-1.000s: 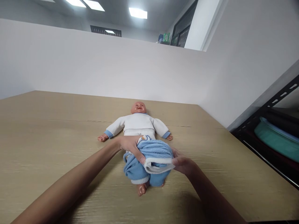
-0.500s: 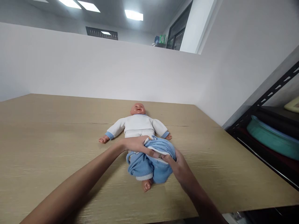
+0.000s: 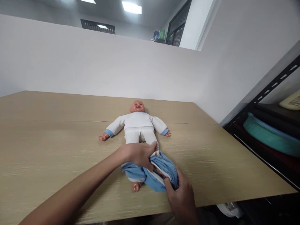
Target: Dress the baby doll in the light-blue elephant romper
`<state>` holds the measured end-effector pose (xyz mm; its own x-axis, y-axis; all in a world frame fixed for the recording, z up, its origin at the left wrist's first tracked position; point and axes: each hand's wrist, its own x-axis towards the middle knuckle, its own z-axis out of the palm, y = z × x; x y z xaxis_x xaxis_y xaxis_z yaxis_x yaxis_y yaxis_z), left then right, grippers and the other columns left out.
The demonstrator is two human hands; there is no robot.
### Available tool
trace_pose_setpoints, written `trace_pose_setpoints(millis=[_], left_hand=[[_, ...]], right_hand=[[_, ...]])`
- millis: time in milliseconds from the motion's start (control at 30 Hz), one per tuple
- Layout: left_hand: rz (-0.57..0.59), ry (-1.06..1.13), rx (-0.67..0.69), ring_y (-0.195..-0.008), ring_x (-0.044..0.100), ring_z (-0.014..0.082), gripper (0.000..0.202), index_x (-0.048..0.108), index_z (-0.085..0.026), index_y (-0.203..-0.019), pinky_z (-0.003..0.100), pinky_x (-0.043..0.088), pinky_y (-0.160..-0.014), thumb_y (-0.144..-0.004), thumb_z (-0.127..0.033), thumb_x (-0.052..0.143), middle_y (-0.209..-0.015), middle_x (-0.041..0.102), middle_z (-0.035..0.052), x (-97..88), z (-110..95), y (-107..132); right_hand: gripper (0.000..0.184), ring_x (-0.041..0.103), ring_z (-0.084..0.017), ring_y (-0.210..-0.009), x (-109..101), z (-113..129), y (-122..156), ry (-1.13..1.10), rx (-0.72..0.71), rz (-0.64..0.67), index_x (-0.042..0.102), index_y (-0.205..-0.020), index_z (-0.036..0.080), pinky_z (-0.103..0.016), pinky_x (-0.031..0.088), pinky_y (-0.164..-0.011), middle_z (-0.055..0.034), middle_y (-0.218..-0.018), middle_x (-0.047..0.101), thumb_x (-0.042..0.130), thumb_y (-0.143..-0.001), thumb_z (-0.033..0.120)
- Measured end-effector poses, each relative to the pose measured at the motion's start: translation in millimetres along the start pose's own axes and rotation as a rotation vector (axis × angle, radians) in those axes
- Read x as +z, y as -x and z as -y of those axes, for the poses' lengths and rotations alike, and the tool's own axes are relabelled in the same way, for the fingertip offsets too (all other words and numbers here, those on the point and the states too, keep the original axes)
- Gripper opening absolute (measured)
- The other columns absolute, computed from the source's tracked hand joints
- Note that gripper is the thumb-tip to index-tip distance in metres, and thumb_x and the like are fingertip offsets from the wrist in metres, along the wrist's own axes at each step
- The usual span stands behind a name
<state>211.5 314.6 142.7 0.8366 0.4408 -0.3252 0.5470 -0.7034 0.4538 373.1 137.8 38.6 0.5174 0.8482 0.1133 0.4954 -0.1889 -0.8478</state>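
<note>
A baby doll (image 3: pixel 138 120) in a white top with blue cuffs lies on its back, head away from me. Blue trousers (image 3: pixel 164 164) with white trim are bunched round its lower legs, and its white cloth thighs show above them. My left hand (image 3: pixel 138 153) is closed round the doll's leg on the right, at the upper edge of the trousers. Lower down, my right hand (image 3: pixel 180 190) grips the gathered trouser cloth, thumb at the white-edged opening. One bare foot (image 3: pixel 136 187) sticks out of the other trouser leg; the foot on the right is mostly hidden in the cloth.
The doll rests on a wooden table (image 3: pixel 58 150) backed by a white partition (image 3: pixel 105 65). To the right stands a black metal shelf (image 3: pixel 264 93) holding a teal basin (image 3: pixel 269 134) and a pale yellow item (image 3: pixel 290 100).
The trousers have slid down towards me, baring the doll's white thighs. My right hand has moved down with the cloth, and my left hand has shifted onto the leg.
</note>
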Motion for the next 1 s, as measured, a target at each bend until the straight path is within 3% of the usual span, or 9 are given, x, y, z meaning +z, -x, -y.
trace_pose_setpoints(millis=[100, 200, 367, 533, 667, 767, 900, 1000], left_hand=[[0.012, -0.073, -0.068, -0.108, 0.070, 0.0451, 0.095, 0.040, -0.011, -0.150, 0.040, 0.052, -0.076, -0.073, -0.049, 0.080, -0.118, 0.074, 0.0252, 6.7, -6, 1], [0.017, -0.127, -0.089, -0.104, 0.071, 0.0468, 0.102, 0.036, -0.009, -0.154, 0.041, 0.053, -0.075, -0.071, -0.047, 0.082, -0.115, 0.075, 0.0264, 11.6, -9, 0], [-0.073, -0.051, -0.043, -0.099, 0.071, 0.0431, 0.089, 0.040, -0.015, -0.147, 0.042, 0.052, -0.076, -0.073, -0.048, 0.078, -0.107, 0.075, 0.0193, 20.4, 0, 6], [-0.198, 0.296, 0.062, -0.105, 0.068, 0.0328, 0.067, 0.041, -0.020, -0.131, 0.039, 0.051, -0.088, -0.077, -0.037, 0.077, -0.114, 0.072, 0.0100, 25.7, 7, 20], [-0.311, 0.604, 0.132, -0.106, 0.066, 0.0250, 0.055, 0.041, -0.023, -0.128, 0.034, 0.050, -0.090, -0.083, -0.028, 0.073, -0.122, 0.068, 0.0049, 27.8, 1, 33], [-0.431, 0.644, 0.162, -0.115, 0.062, 0.0251, 0.053, 0.046, -0.022, -0.132, 0.035, 0.048, -0.101, -0.085, -0.023, 0.070, -0.126, 0.063, 0.0048, 31.2, 1, 40], [-0.509, 0.619, 0.153, -0.118, 0.058, 0.0267, 0.041, 0.054, -0.022, -0.129, 0.036, 0.044, -0.106, -0.089, -0.022, 0.064, -0.125, 0.063, 0.0044, 38.9, 11, 44], [-0.544, 0.539, 0.117, -0.121, 0.056, 0.0292, 0.035, 0.057, -0.021, -0.129, 0.040, 0.042, -0.109, -0.095, -0.029, 0.062, -0.127, 0.064, 0.0070, 42.5, 20, 47]], right_hand=[[0.049, 0.065, -0.049, -0.122, 0, 3, -3, 0.044, -0.038, 0.046, 0.071, -0.119, 0.016, -0.067, 0.047, -0.110, -0.0255, -0.124, 0.072, 0.060, -0.083, 0.046], [0.048, 0.062, -0.049, -0.129, 2, 2, -2, 0.017, -0.007, 0.060, 0.073, -0.122, 0.019, -0.065, 0.046, -0.112, -0.0227, -0.126, 0.072, 0.063, -0.083, 0.044], [0.061, 0.057, -0.044, -0.137, 5, -14, -7, -0.129, 0.145, 0.140, 0.066, -0.139, 0.020, -0.060, 0.041, -0.121, -0.0192, -0.136, 0.070, 0.068, -0.084, 0.045], [0.056, 0.059, -0.035, -0.137, 10, -17, -15, -0.418, 0.159, 0.263, 0.063, -0.136, 0.020, -0.051, 0.044, -0.121, -0.0147, -0.140, 0.068, 0.065, -0.087, 0.045], [0.051, 0.065, -0.028, -0.126, 7, 3, -26, -0.500, 0.015, 0.276, 0.054, -0.136, 0.023, -0.040, 0.049, -0.111, -0.0094, -0.132, 0.070, 0.064, -0.087, 0.030], [0.054, 0.065, -0.024, -0.120, 1, 20, -43, -0.501, -0.121, 0.331, 0.052, -0.139, 0.024, -0.035, 0.050, -0.107, -0.0066, -0.130, 0.069, 0.060, -0.086, 0.019], [0.026, 0.063, -0.021, -0.095, -7, 32, -75, -0.391, -0.271, 0.401, 0.065, -0.108, 0.021, -0.030, 0.051, -0.086, -0.0013, -0.099, 0.066, 0.061, -0.083, 0.014], [0.013, 0.055, -0.018, -0.084, -15, 35, -94, -0.307, -0.374, 0.505, 0.064, -0.090, 0.021, -0.028, 0.047, -0.077, 0.0018, -0.087, 0.057, 0.065, -0.081, 0.012]])
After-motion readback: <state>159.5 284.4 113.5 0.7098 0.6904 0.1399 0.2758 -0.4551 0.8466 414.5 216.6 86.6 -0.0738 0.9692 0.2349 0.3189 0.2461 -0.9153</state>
